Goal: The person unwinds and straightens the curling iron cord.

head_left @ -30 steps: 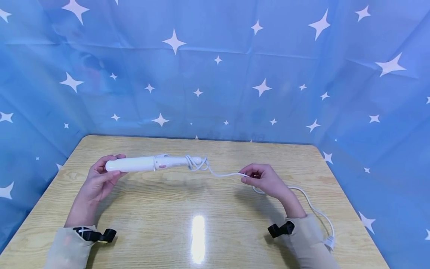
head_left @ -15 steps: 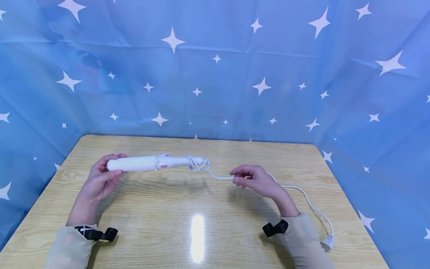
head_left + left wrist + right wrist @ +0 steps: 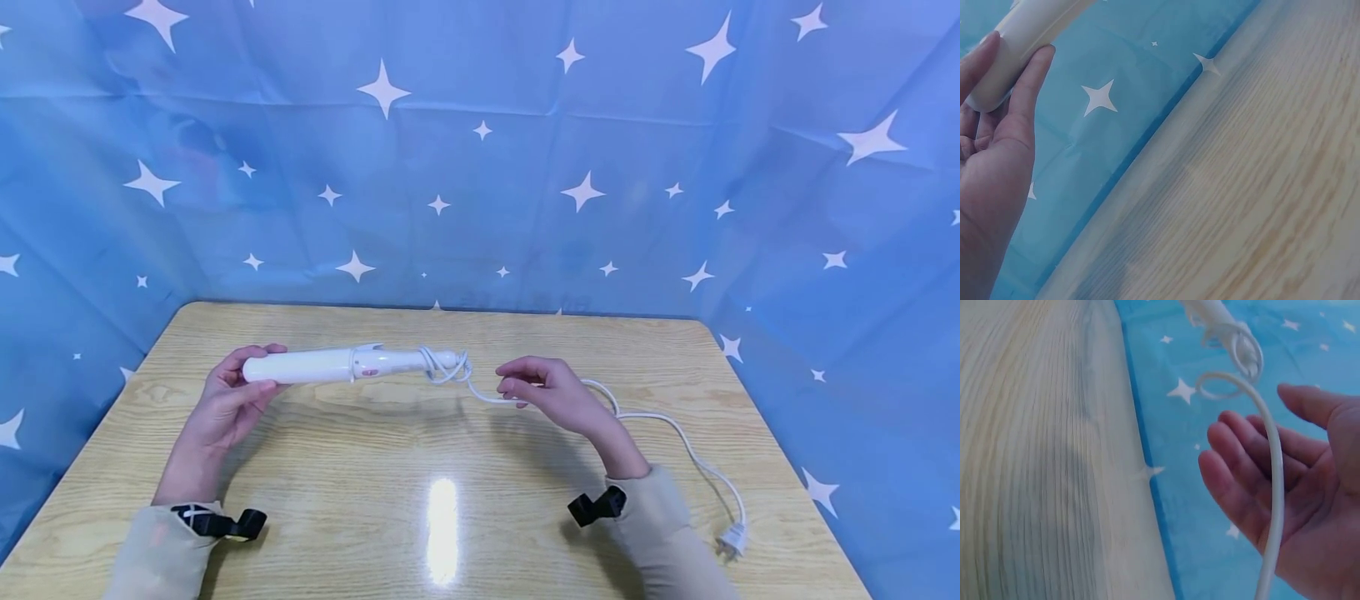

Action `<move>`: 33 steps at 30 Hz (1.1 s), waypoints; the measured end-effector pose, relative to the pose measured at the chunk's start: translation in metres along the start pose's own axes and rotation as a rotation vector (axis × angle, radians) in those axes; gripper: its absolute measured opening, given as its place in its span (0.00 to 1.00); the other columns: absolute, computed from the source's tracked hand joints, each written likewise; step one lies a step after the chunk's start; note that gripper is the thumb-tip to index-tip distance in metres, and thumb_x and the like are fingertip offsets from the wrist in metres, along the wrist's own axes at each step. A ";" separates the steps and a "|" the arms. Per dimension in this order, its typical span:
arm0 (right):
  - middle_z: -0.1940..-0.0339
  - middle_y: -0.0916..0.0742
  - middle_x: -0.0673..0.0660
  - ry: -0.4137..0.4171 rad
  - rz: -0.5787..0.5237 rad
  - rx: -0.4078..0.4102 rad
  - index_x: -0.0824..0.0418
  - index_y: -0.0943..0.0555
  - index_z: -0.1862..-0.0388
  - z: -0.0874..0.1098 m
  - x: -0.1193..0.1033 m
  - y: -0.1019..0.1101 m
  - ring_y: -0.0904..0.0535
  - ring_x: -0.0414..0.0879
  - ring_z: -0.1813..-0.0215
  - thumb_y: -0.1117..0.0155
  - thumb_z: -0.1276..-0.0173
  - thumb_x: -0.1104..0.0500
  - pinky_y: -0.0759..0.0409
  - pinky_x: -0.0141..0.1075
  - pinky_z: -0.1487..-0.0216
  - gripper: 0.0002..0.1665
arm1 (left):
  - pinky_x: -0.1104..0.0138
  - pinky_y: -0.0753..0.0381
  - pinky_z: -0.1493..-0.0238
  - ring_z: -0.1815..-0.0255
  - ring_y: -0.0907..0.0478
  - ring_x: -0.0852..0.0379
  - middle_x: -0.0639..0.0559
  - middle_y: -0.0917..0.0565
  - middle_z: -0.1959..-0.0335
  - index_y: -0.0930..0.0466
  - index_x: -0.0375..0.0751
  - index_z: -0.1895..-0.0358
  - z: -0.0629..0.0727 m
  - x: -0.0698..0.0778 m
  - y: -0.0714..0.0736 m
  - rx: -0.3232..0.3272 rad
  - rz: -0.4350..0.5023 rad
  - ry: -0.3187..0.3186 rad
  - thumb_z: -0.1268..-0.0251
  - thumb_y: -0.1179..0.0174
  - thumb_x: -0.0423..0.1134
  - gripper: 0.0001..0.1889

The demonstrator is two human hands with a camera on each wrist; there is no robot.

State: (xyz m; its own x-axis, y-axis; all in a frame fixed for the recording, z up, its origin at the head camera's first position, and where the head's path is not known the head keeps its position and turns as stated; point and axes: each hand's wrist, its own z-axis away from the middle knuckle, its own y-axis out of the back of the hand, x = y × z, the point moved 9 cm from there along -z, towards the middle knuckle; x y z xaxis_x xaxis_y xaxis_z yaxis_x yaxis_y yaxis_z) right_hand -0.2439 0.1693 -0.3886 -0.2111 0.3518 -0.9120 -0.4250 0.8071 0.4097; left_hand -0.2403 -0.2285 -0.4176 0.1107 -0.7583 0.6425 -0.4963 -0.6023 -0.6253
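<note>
My left hand (image 3: 228,408) grips the far left end of a white hair curling iron (image 3: 307,367), held level above the table, thumb on the near side. In the left wrist view the fingers (image 3: 1029,81) wrap the smooth white barrel (image 3: 1029,37). The white power cord (image 3: 487,398) is wound in loops around the handle end. My right hand (image 3: 558,396) is beside the cord to the right of those loops. In the right wrist view the cord (image 3: 1277,481) runs loosely across the palm, with thumb (image 3: 1310,403) and fingers apart.
The cord's tail curves over the wood-grain table (image 3: 360,492) to a white plug (image 3: 733,537) at the right. Behind the table hangs a blue curtain (image 3: 480,183) with white stars. Black camera mounts (image 3: 596,506) sit on both wrists.
My right hand has slid left along the cord toward the handle, its pinch on the cord loosening. More cord now shows behind that hand. The left hand and curling iron have barely shifted.
</note>
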 end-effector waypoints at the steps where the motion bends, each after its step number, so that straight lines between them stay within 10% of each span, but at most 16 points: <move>1: 0.52 0.12 0.62 0.005 0.023 0.013 0.70 0.19 0.40 -0.001 -0.002 -0.002 0.15 0.53 0.52 0.39 0.21 0.61 0.12 0.45 0.52 0.17 | 0.58 0.18 0.40 0.38 0.22 0.47 0.38 0.20 0.39 0.18 0.29 0.44 0.000 0.000 0.000 0.002 -0.009 0.000 0.36 0.60 0.05 0.28; 10: 0.63 0.12 0.49 -0.014 0.271 0.091 0.63 0.12 0.51 -0.005 -0.016 -0.019 0.17 0.43 0.61 0.31 0.27 0.56 0.16 0.37 0.61 0.12 | 0.58 0.19 0.40 0.38 0.21 0.47 0.39 0.19 0.40 0.18 0.29 0.44 -0.001 -0.004 0.000 0.013 -0.015 0.019 0.36 0.62 0.05 0.30; 33: 0.74 0.14 0.55 -0.023 0.359 0.216 0.65 0.11 0.58 0.002 0.002 0.003 0.24 0.42 0.76 0.32 0.28 0.64 0.27 0.33 0.77 0.06 | 0.57 0.18 0.39 0.39 0.22 0.46 0.37 0.20 0.40 0.18 0.28 0.43 -0.005 0.002 -0.003 0.026 -0.001 -0.029 0.35 0.59 0.06 0.27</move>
State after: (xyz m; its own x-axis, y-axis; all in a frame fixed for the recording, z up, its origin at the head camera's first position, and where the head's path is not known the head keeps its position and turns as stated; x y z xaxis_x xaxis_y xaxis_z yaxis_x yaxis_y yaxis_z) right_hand -0.2442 0.1734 -0.3894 -0.2914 0.6377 -0.7130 -0.1331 0.7111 0.6904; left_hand -0.2430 -0.2270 -0.4120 0.1366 -0.7647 0.6298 -0.4741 -0.6087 -0.6362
